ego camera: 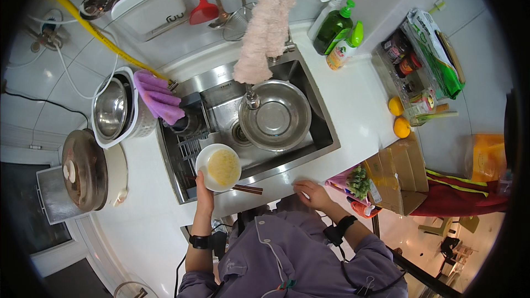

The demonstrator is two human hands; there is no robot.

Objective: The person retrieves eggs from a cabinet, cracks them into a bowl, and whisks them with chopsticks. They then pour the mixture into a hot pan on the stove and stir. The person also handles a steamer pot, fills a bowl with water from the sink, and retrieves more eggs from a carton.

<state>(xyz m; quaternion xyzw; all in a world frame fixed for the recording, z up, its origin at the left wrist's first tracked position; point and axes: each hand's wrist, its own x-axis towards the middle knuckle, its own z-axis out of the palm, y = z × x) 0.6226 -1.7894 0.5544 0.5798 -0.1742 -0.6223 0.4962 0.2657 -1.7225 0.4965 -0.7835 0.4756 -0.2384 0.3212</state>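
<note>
A white bowl of pale yellow liquid, which looks like beaten egg, is gripped at its near-left side by my left hand. It sits over the near-left edge of the stainless-steel sink. A pair of brown chopsticks pokes out from under the bowl; whether my hand holds them too, I cannot tell. My right hand rests at the counter's front edge, fingers loosely bent, with nothing seen in it. Inside the sink a steel basin stands below the faucet, whose upper part wears a fluffy pink cover.
Left of the sink are a white basket with steel bowls, a purple cloth and a lidded cooker. Pump and spray bottles stand behind right. Two oranges and a cardboard box lie at the right.
</note>
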